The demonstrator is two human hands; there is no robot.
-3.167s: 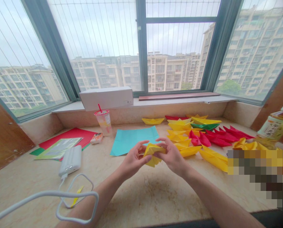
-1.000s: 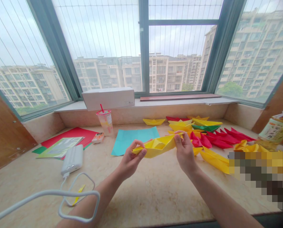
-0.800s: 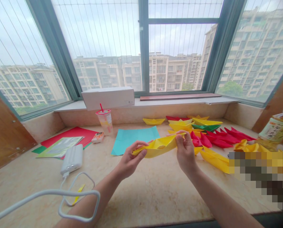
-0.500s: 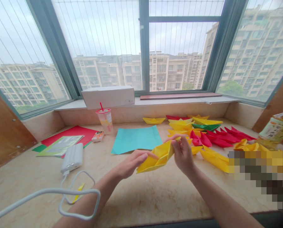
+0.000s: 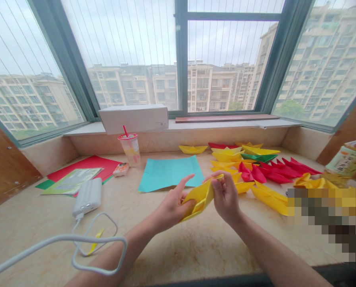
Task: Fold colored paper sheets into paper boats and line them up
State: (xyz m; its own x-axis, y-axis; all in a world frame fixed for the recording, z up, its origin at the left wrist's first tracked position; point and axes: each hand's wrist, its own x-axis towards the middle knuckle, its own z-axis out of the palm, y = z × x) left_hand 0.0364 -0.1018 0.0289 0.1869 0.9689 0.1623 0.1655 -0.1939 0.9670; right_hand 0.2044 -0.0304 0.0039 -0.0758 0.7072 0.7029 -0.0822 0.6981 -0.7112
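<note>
Both hands hold a yellow folded paper boat (image 5: 199,197) just above the marble sill. My right hand (image 5: 225,197) pinches its upper right end between thumb and fingers. My left hand (image 5: 173,205) grips the lower left side, thumb pressed on the paper and index finger stretched upward. The boat is tilted, its right end higher. A flat teal paper sheet (image 5: 170,172) lies just beyond the hands.
Several finished yellow, red and green paper boats (image 5: 257,169) lie to the right. A plastic cup with a red straw (image 5: 130,148), a white box (image 5: 134,118), red paper sheets (image 5: 88,168), a white power bank (image 5: 87,192) with cable, and a drink bottle (image 5: 348,159) stand around.
The yellow fold was pulled out into a long boat shape, then lowered and tilted. My left hand shifted from pinching the left tip to gripping the boat's side.
</note>
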